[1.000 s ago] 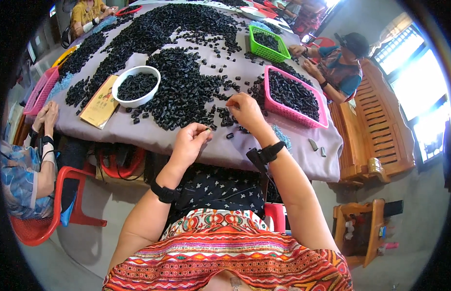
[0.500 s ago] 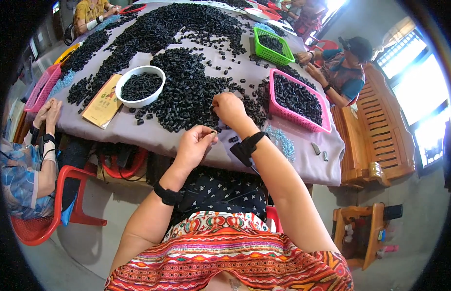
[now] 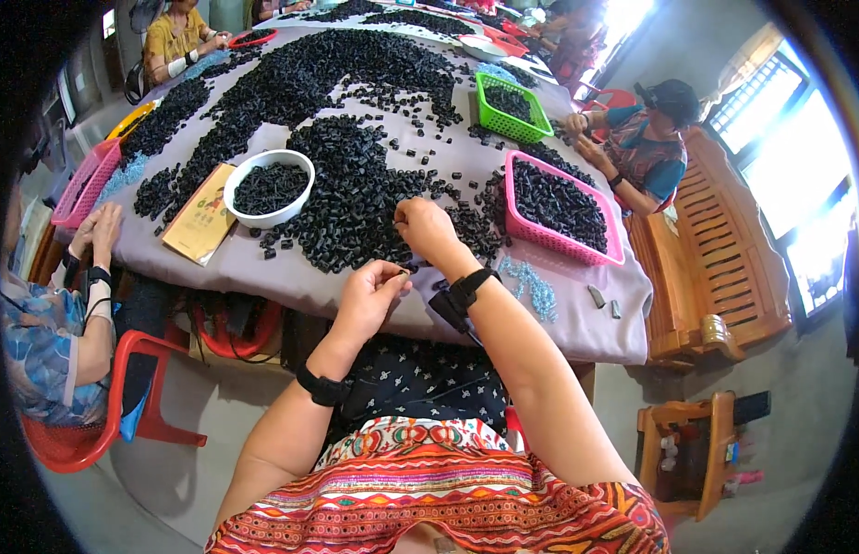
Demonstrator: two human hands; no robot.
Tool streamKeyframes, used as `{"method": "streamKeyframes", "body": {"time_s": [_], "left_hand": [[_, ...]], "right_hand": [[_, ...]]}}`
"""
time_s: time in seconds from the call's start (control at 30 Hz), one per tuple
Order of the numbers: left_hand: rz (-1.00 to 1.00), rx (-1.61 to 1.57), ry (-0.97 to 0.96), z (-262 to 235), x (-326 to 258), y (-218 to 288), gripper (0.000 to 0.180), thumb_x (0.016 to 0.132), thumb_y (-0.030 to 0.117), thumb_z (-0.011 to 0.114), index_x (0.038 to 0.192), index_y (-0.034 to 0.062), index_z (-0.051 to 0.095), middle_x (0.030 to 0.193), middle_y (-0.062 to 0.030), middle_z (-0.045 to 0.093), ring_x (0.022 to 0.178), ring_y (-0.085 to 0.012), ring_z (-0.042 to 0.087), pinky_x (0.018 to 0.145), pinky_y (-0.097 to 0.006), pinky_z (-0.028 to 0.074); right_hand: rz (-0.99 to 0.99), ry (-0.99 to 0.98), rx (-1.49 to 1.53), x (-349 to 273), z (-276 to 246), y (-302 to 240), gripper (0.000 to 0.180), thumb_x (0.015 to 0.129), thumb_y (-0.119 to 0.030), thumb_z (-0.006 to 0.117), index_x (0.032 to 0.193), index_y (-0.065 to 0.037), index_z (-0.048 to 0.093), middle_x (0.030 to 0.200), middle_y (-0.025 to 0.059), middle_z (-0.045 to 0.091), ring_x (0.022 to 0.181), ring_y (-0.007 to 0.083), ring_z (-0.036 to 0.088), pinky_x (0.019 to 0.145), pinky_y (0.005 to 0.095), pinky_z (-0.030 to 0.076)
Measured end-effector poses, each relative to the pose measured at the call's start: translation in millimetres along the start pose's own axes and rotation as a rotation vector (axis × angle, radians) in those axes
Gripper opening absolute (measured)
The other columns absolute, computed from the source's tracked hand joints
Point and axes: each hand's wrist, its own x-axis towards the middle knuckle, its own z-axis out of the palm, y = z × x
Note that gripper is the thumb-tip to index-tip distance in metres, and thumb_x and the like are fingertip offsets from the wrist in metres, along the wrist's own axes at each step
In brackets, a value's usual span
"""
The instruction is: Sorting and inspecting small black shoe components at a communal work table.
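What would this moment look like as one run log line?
left hand: pinching a small piece | right hand: on black pieces pile | pink basket: beside right hand

A shared sorting workshop. Several people sit around a cloth-covered table (image 3: 577,323). Black pieces (image 3: 356,203) are heaped between plastic baskets (image 3: 603,247).

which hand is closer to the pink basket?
Right. The right hand sits on the pile of black pieces just left of the pink basket; the left hand is lower, near the table's front edge, farther away.
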Motion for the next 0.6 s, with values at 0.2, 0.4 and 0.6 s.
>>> {"method": "streamKeyframes", "body": {"time_s": [0.2,0.4,0.6], "left_hand": [[-0.013,-0.118,0.019,2.2,-5.6,8.2,0.014,0.094,0.012,0.061,0.101,0.0004,0.062,0.086,-0.006,0.069,0.074,-0.0103,0.066,0.062,-0.021,0.049],[-0.072,-0.132,-0.061,4.0,-12.0,13.8,0.021,0.096,0.015,0.058,0.109,-0.0015,0.058,0.091,-0.0093,0.069,0.074,-0.0131,0.068,0.064,-0.021,0.051],[-0.071,-0.13,-0.196,22.8,-22.3,19.3,0.021,0.098,0.014,0.056,0.113,-0.0012,0.058,0.098,-0.0117,0.07,0.082,-0.0147,0.069,0.069,-0.023,0.054]], "right_hand": [[-0.054,0.109,0.272,-32.9,-42.8,-17.4,0.013,0.081,-0.011,0.067,0.09,-0.002,0.067,0.077,0.0142,0.067,0.067,0.0261,0.064,0.064,0.0358,0.05],[-0.101,0.107,0.401,-93.6,-69.9,-30.7,0.02,0.09,-0.003,0.057,0.105,-0.001,0.069,0.078,0.0069,0.053,0.066,0.0154,0.056,0.061,0.0286,0.046],[0.134,0.021,0.683,-140.2,-80.4,-27.6,0.021,0.088,-0.002,0.059,0.107,0.001,0.067,0.087,0.0091,0.063,0.074,0.0149,0.062,0.066,0.0277,0.05]]}}
